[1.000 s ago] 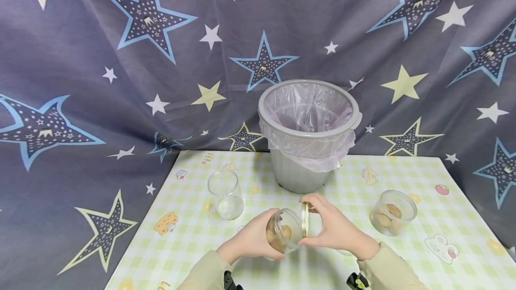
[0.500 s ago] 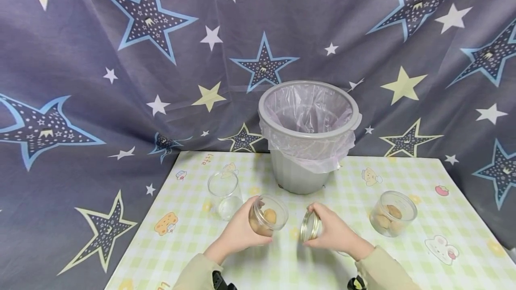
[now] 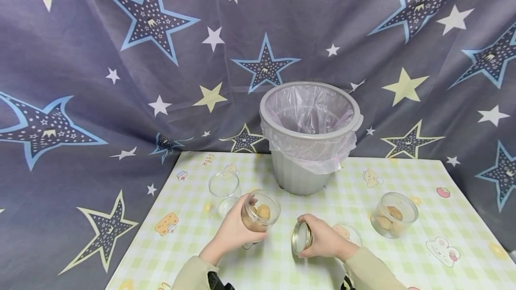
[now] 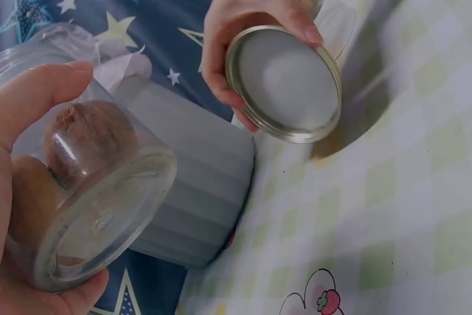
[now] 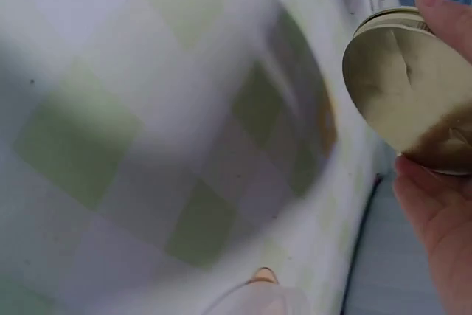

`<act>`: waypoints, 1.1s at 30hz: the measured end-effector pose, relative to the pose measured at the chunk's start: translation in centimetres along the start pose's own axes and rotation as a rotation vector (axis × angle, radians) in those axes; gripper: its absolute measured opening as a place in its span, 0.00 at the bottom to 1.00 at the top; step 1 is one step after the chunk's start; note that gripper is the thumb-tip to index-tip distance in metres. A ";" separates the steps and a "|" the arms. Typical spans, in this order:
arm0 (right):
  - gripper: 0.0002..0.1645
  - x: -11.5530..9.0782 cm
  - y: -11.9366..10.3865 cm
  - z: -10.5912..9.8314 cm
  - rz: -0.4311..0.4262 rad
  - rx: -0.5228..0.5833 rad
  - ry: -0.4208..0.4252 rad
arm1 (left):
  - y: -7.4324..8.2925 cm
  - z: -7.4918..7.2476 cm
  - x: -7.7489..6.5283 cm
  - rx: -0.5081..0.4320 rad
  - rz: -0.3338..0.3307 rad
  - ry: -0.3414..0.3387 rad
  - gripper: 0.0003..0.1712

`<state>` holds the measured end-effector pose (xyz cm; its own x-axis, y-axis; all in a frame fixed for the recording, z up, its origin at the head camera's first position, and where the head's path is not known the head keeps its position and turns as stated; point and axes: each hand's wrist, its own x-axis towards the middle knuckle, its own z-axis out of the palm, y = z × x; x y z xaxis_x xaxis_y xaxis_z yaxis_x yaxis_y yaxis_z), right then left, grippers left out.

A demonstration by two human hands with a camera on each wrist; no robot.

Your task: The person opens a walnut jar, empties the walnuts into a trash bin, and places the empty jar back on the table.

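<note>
In the head view my left hand grips a clear jar by its side, tilted with its uncovered mouth up. Several brown, roundish, nut-like pieces lie inside, close up in the left wrist view. My right hand pinches a gold-coloured metal lid by the rim, standing on edge above the table. The lid's pale inner face shows in the left wrist view, its creased gold outer face in the right wrist view. Jar and lid are apart.
A grey bin with a clear liner stands at the back. Another clear jar is left, partly behind my left hand. At right sits a clear jar with brown pieces. A transparent disc lies behind my right hand on the checked tablecloth.
The lid has come away from the jar's mouth. My left hand has carried the jar left and tilted it more upright; my right hand has lowered the lid and turned its inner face into view.
</note>
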<state>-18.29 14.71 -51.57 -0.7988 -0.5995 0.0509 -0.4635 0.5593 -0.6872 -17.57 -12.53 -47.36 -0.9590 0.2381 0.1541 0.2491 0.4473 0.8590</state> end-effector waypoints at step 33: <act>0.54 -0.4 1.8 1.1 -0.060 -0.357 -0.052 | 0.1 0.3 -0.1 -0.033 0.002 0.010 0.55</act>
<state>-18.37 15.29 -53.65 -0.7497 -0.6605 0.0403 -0.6210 0.6813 -0.3876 -17.45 -12.22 -47.45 -0.9599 0.2298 0.1604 0.2462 0.4180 0.8745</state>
